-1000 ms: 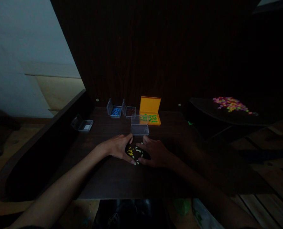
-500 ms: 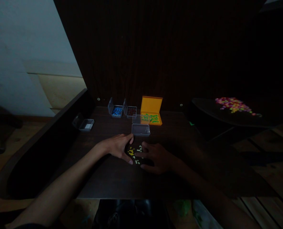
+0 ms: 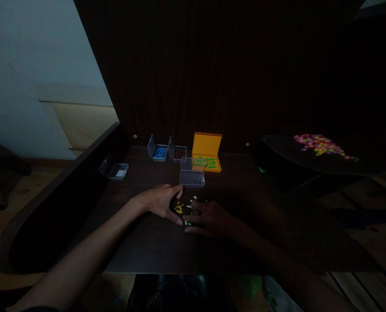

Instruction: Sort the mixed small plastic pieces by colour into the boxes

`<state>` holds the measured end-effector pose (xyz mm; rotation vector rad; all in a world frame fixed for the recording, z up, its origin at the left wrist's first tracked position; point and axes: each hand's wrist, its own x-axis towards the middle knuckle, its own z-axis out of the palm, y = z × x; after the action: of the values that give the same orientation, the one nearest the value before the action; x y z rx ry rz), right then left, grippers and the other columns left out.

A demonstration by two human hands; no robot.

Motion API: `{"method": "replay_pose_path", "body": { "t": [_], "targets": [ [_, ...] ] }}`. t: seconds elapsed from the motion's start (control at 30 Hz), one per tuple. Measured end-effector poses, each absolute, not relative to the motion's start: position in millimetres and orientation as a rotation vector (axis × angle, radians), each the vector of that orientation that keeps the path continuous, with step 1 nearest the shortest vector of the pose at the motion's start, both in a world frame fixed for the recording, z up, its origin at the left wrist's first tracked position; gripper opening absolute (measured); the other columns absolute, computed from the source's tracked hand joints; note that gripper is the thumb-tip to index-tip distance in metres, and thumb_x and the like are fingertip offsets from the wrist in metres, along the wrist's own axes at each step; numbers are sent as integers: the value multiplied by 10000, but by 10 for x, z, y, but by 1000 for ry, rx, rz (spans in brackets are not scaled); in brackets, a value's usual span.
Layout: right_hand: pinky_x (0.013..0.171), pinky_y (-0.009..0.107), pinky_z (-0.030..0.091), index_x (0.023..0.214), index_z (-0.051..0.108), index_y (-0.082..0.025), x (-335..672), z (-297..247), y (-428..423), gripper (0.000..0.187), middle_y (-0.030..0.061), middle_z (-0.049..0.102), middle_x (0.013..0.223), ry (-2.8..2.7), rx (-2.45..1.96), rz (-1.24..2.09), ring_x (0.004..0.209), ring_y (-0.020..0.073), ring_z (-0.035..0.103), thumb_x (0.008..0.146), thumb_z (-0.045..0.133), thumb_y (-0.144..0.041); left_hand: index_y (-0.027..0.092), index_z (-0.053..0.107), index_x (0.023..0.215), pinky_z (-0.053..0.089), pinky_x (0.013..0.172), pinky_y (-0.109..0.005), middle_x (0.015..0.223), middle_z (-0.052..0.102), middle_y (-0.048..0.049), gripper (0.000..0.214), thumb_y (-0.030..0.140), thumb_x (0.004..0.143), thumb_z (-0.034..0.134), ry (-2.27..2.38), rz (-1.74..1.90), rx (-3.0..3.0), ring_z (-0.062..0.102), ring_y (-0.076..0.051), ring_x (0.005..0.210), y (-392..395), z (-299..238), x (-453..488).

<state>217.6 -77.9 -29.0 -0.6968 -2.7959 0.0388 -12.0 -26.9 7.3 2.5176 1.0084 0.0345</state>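
Orange box (image 3: pixel 207 143): green pieces (image 3: pixel 204 163) — yellow pieces (image 3: pixel 179 208) outside.

Two hands (image 3: pixel 160 201), four clear boxes (image 3: pixel 192 178), one orange box (image 3: pixel 207 143).

Bare hands (image 3: pixel 162 201), dark sleeve (image 3: pixel 43 309) (barely showing), black clothing (image 3: pixel 183 294)

Your single view looks from your head, forward and steeply down, across the desk (image 3: pixel 150 249) to the dark panel (image 3: pixel 212 69) behind. It's wide, your left hand (image 3: pixel 162 201) and right hand (image 3: pixel 210 219) small near the middle; depth at the shadowed right seems hard to judge.
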Motion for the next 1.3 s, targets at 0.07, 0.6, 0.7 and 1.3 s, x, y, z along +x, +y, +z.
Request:
{"method": "replay_pose_path", "body": {
  "t": [0.07, 0.6, 0.7, 1.3],
  "targets": [
    [530, 195, 335, 1030, 670, -254, 2159, -319, -773, 304, 44, 579, 912, -2790, -717, -2, 725, 102, 553, 955, 436, -434, 211, 488, 925, 317, 528, -258, 712, 568, 7, 550, 627, 621, 681, 981, 69, 2541, 550, -178, 625, -278, 82, -121],
    [562, 217, 384, 1210, 594, -233, 2282, -375, -628, 357, 66, 554, 975, -2630, -1077, 50, 729, 122, 542, 923, 489, -418, 190, 481, 1026, 425, 914, -363, 1018, 554, -81, 189, 324, 946, 374, 1152, 825, 2496, 524, -214, 988, -103, -224, -147],
    [594, 227, 388, 1144, 627, -220, 2349, -295, -573, 337, 52, 542, 945, -2613, -1127, 112, 736, 122, 536, 926, 483, -432, 190, 472, 1086, 425, 954, -375, 1081, 535, -93, 202, 307, 933, 411, 1185, 932, 2461, 510, -222, 1061, -89, -254, -136],
    [665, 247, 380, 927, 626, -193, 2658, -195, -388, 121, 26, 595, 917, -2602, -1019, 412, 780, 134, 566, 821, 569, -198, 191, 467, 1152, 474, 950, -390, 1243, 427, -111, 307, 234, 849, 498, 1183, 993, 2484, 501, -236, 1138, 186, -306, -7]
  ]
}}
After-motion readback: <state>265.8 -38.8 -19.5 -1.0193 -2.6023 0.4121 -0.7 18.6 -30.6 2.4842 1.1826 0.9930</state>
